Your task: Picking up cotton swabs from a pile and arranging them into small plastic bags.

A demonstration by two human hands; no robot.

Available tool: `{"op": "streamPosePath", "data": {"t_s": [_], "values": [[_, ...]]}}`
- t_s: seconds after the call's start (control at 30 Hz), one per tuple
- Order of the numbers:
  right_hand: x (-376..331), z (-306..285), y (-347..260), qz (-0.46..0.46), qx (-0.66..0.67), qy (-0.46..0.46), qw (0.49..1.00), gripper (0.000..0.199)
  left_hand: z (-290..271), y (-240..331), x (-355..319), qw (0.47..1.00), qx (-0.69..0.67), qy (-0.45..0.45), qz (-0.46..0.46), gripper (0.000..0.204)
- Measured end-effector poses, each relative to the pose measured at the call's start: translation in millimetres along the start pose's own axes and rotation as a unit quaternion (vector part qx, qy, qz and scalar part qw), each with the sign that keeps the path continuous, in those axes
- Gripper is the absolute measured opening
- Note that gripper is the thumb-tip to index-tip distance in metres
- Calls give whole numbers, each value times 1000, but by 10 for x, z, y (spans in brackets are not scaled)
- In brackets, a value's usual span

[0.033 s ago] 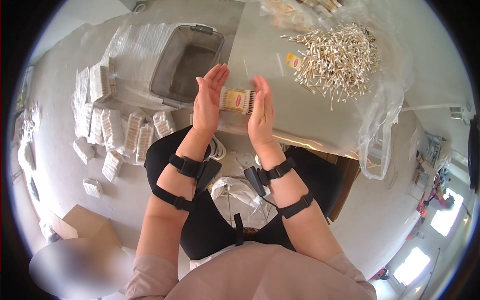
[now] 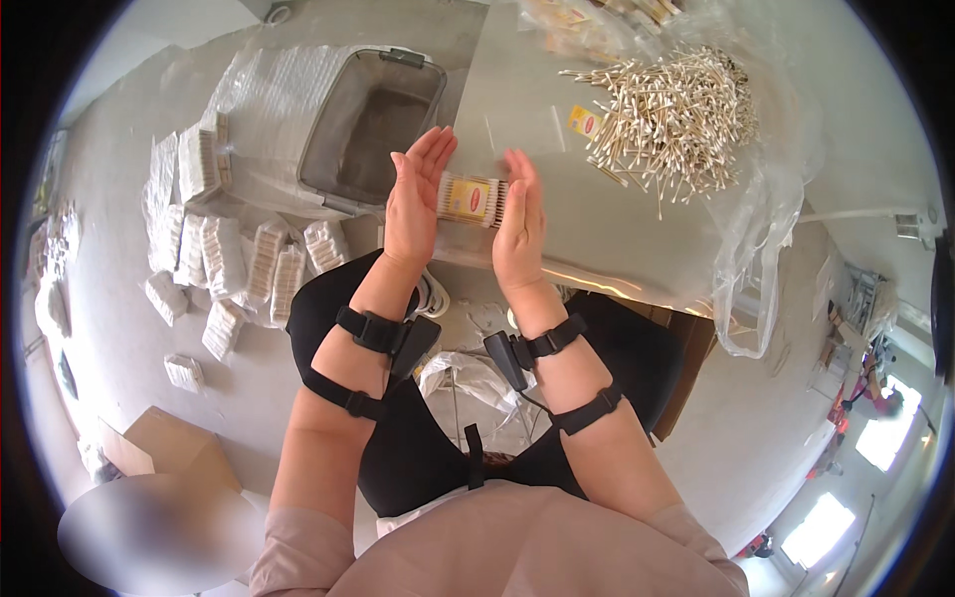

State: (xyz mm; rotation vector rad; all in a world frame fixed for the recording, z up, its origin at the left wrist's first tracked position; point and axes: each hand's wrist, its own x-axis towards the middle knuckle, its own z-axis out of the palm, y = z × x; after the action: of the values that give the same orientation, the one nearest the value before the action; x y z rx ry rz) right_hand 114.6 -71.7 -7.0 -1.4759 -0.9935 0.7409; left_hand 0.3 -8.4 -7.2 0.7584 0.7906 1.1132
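Observation:
A flat pack of cotton swabs (image 2: 472, 200) with a yellow and red label lies near the table's front edge, its swabs running left to right. My left hand (image 2: 412, 204) stands on edge at the pack's left end, fingers stretched out and palm turned inward. At the other end my right hand (image 2: 521, 221) faces it the same way, fingers straight and slightly blurred at the tips. Both palms are at or very close to the swab tips; whether they press on them I cannot tell. A heap of loose cotton swabs (image 2: 681, 119) covers the table's right side, with a small yellow label card (image 2: 585, 121) beside it.
Left of my hands stands a grey plastic bin (image 2: 320, 129). Several wrapped swab packs (image 2: 221, 257) lie further left, beside clear plastic sheeting (image 2: 261, 99). Clear plastic film (image 2: 756, 269) hangs over the table's right edge. A cardboard box (image 2: 179, 448) sits at the lower left.

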Motion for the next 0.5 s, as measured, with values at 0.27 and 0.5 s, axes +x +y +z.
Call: {"op": "streamPosePath", "data": {"t_s": [0.27, 0.5], "values": [[43, 112, 58, 3, 53, 0, 999, 56, -29, -14, 20, 1000, 19, -19, 3, 75], [7, 91, 234, 34, 146, 30, 988, 59, -80, -72, 23, 998, 38, -24, 41, 71]]}}
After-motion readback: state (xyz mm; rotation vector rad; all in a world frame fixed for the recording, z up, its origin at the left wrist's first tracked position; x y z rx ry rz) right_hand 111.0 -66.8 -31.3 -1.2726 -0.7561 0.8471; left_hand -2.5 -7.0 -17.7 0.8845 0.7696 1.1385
